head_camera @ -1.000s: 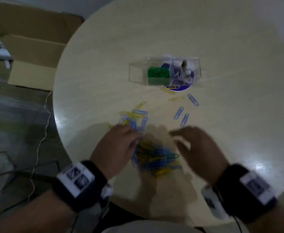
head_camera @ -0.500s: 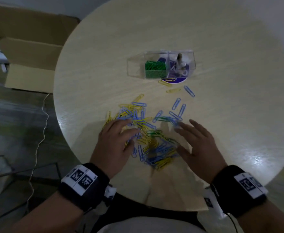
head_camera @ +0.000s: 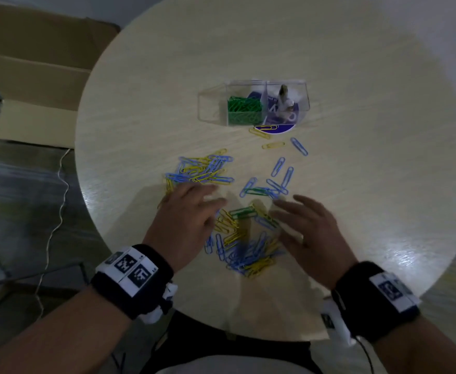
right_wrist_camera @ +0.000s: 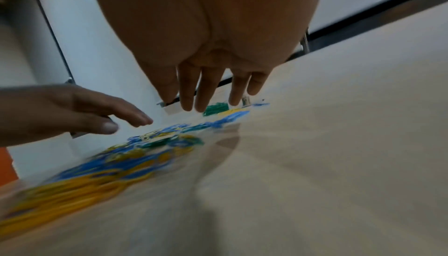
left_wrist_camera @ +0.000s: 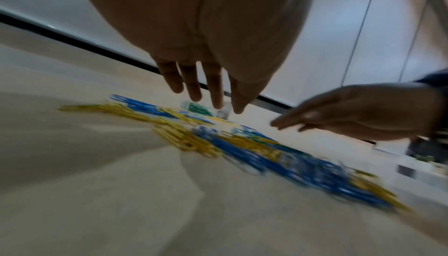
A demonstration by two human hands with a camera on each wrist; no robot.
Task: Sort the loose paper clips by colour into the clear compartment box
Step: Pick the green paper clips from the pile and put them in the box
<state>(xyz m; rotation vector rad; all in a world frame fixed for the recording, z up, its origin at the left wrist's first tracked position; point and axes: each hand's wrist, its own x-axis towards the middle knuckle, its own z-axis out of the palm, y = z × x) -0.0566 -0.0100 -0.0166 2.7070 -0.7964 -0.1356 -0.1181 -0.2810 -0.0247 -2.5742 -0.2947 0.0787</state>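
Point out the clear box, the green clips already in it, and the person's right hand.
clear box [head_camera: 304, 86]: head view, far right rim.
green clips [head_camera: 244, 109]: head view, middle of the heap.
right hand [head_camera: 312, 233]: head view, back of the hand.

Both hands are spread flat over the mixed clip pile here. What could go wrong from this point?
The pile lies near the table edge, so a sweep by the left hand or right hand might push clips off. Stray green clips tangled among the blue and yellow could be missed.

The left hand [left_wrist_camera: 194, 35] hangs with straight fingers above blurred yellow and blue paper clips [left_wrist_camera: 242, 145] on the table [left_wrist_camera: 97, 202], right hand [left_wrist_camera: 358, 110] beside.
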